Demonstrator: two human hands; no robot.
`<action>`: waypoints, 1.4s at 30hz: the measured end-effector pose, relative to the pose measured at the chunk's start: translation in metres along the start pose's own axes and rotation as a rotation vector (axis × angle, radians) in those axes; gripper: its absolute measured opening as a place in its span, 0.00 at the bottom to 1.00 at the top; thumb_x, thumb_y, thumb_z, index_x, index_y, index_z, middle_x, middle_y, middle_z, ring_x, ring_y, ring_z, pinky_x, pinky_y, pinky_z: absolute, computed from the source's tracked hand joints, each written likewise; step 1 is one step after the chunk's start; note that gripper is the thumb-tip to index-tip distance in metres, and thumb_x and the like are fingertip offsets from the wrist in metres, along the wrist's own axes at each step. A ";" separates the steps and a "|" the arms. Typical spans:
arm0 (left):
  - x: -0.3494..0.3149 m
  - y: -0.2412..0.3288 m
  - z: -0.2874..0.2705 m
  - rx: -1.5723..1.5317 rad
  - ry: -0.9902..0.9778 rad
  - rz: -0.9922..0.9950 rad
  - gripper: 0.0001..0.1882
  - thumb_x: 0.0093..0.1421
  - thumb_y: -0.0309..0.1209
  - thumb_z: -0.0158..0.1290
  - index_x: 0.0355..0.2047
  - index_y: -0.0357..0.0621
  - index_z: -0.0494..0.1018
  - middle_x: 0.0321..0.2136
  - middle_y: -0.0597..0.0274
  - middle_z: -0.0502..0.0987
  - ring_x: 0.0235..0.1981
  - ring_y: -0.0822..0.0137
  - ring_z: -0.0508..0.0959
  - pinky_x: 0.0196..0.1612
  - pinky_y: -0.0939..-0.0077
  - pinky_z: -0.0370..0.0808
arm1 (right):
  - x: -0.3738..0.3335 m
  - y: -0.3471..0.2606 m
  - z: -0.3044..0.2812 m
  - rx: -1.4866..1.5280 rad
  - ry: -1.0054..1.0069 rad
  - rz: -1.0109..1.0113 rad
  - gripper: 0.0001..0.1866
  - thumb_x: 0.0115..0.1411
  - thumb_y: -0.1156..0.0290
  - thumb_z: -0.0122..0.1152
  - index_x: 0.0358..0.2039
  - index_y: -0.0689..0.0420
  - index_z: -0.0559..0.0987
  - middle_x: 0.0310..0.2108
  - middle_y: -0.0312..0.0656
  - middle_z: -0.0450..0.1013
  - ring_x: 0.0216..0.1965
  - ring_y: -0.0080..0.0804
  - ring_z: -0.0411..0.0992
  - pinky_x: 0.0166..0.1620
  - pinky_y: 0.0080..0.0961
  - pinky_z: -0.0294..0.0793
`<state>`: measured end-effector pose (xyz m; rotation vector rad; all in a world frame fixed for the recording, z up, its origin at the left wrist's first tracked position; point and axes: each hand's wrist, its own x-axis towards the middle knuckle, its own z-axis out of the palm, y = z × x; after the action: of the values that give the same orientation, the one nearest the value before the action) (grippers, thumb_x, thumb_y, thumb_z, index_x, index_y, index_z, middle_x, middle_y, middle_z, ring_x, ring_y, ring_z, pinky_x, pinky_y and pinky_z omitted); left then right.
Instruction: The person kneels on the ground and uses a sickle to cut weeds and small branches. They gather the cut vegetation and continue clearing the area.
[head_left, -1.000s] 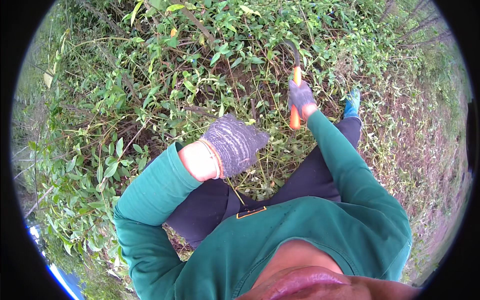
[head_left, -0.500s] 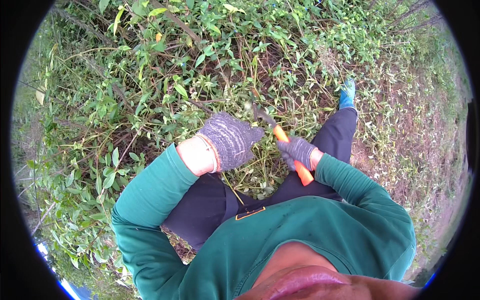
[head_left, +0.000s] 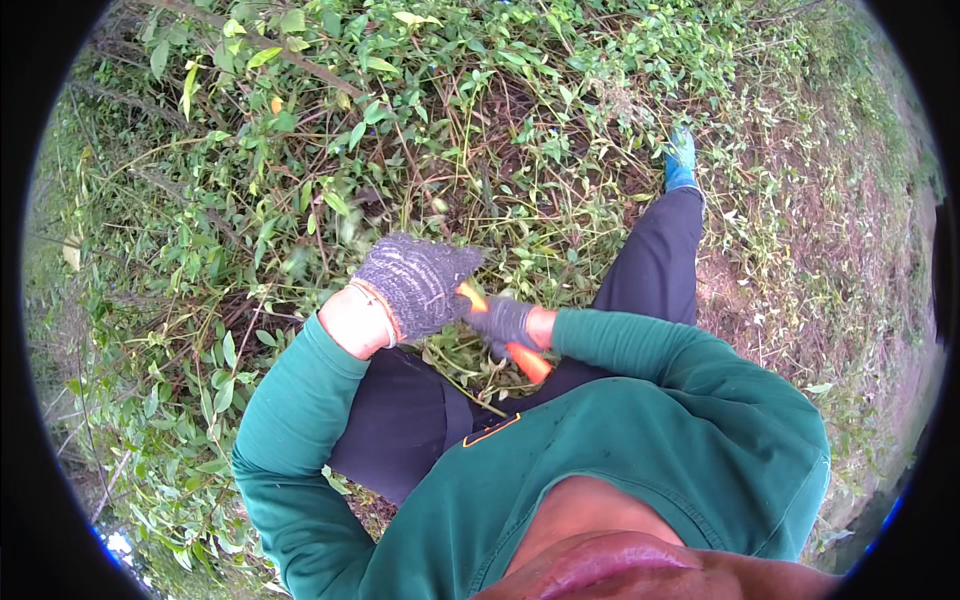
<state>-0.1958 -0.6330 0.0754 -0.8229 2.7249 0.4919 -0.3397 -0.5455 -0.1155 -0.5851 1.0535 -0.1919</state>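
Observation:
My left hand (head_left: pixel 415 285), in a grey knit glove, is closed in front of my left thigh, its back turned up. Its fingers are hidden, so what they hold cannot be made out. My right hand (head_left: pixel 503 320), gloved alike, is wrapped round the orange handle of a hand tool (head_left: pixel 530 363). The handle's upper end meets the left hand, and that hand hides the tool's metal end. Cut or pulled green stems (head_left: pixel 455 365) lie beneath both hands, between my legs.
Dense leafy weeds (head_left: pixel 230 200) spread ahead and to the left, with a bare woody branch (head_left: pixel 300 65) slanting through them. My right foot in a blue boot (head_left: pixel 681 160) stands at the right. Beyond it lies brownish ground with sparse, wilted plants (head_left: pixel 780 230).
My right hand has moved left with the tool, from apart to against the left hand. The tool's metal end, visible before, is now hidden. My left hand has shifted slightly left.

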 end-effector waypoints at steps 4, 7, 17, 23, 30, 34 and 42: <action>-0.003 -0.002 0.007 -0.026 0.078 0.101 0.24 0.51 0.40 0.55 0.49 0.48 0.70 0.29 0.52 0.78 0.31 0.50 0.77 0.36 0.57 0.73 | -0.010 -0.065 -0.065 -0.301 0.504 -0.347 0.18 0.60 0.56 0.52 0.40 0.58 0.71 0.23 0.44 0.71 0.22 0.35 0.70 0.26 0.31 0.69; 0.000 0.008 -0.006 -0.003 0.008 0.059 0.22 0.53 0.42 0.53 0.47 0.47 0.71 0.34 0.52 0.78 0.34 0.52 0.78 0.38 0.57 0.73 | 0.014 -0.098 -0.153 -0.859 1.034 -0.434 0.23 0.60 0.55 0.51 0.48 0.61 0.70 0.33 0.55 0.74 0.35 0.49 0.74 0.39 0.40 0.73; 0.003 0.000 -0.002 0.004 -0.031 -0.001 0.23 0.54 0.44 0.51 0.47 0.47 0.71 0.34 0.53 0.78 0.36 0.52 0.78 0.38 0.55 0.73 | -0.022 0.033 -0.115 -0.096 0.499 -0.081 0.14 0.60 0.59 0.53 0.27 0.58 0.68 0.17 0.43 0.66 0.17 0.37 0.68 0.22 0.34 0.67; 0.005 0.002 0.006 -0.006 0.136 0.145 0.23 0.52 0.39 0.54 0.49 0.49 0.70 0.27 0.49 0.77 0.30 0.48 0.76 0.35 0.55 0.72 | -0.121 0.013 -0.062 0.452 0.384 -0.036 0.16 0.62 0.57 0.54 0.23 0.52 0.65 0.12 0.34 0.61 0.09 0.29 0.60 0.14 0.28 0.62; 0.003 0.000 -0.001 -0.007 0.039 0.043 0.22 0.53 0.40 0.55 0.47 0.48 0.70 0.30 0.49 0.77 0.33 0.47 0.77 0.37 0.55 0.72 | -0.019 -0.043 -0.151 0.490 0.881 -0.378 0.14 0.60 0.57 0.51 0.30 0.56 0.67 0.14 0.39 0.64 0.12 0.37 0.64 0.17 0.35 0.66; 0.011 -0.002 -0.003 0.044 0.005 0.014 0.22 0.53 0.40 0.55 0.48 0.48 0.70 0.34 0.50 0.78 0.35 0.49 0.77 0.39 0.57 0.72 | 0.033 0.001 -0.106 -0.029 0.428 -0.161 0.13 0.61 0.57 0.52 0.29 0.54 0.71 0.14 0.37 0.65 0.14 0.33 0.66 0.19 0.31 0.67; 0.018 0.004 -0.003 0.024 -0.056 -0.055 0.25 0.53 0.46 0.56 0.48 0.48 0.71 0.33 0.52 0.78 0.36 0.49 0.77 0.39 0.58 0.73 | -0.036 -0.002 -0.001 0.341 -0.068 0.082 0.15 0.61 0.58 0.55 0.22 0.51 0.67 0.12 0.30 0.63 0.08 0.25 0.60 0.12 0.23 0.59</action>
<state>-0.2131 -0.6399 0.0733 -0.8623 2.6441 0.4629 -0.3579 -0.5323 -0.0878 -0.2388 0.9507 -0.2709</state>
